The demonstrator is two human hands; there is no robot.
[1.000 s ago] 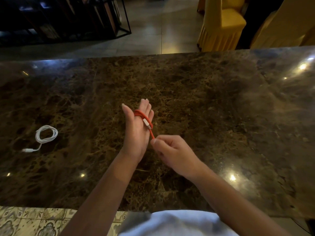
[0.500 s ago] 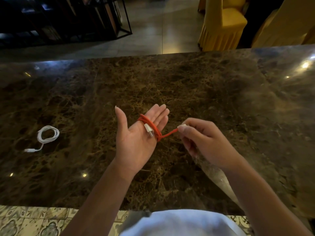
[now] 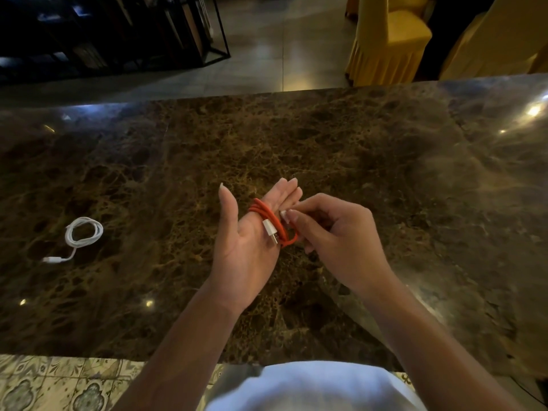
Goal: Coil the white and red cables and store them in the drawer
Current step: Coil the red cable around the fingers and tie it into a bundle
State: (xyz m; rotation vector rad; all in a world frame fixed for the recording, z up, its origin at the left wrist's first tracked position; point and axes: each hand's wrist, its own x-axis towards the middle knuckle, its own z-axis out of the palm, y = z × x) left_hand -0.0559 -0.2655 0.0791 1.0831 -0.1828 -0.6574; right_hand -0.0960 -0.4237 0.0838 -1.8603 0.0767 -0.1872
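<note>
Red cable (image 3: 268, 216) sits looped around the fingers of the left hand (image 3: 249, 241), held flat and palm-up at frame centre. Right hand (image 3: 335, 238) pinches its white end plug, now drawn in against the coil from further right. White cable (image 3: 83, 232) lies coiled on the marble counter (image 3: 355, 149), left.

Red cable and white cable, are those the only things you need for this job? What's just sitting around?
Needed:
red cable, wound round the left hand
its loose end, pinched by the right hand
white cable, coiled on the marble counter

Just around:
yellow chairs
black metal shelf
</note>
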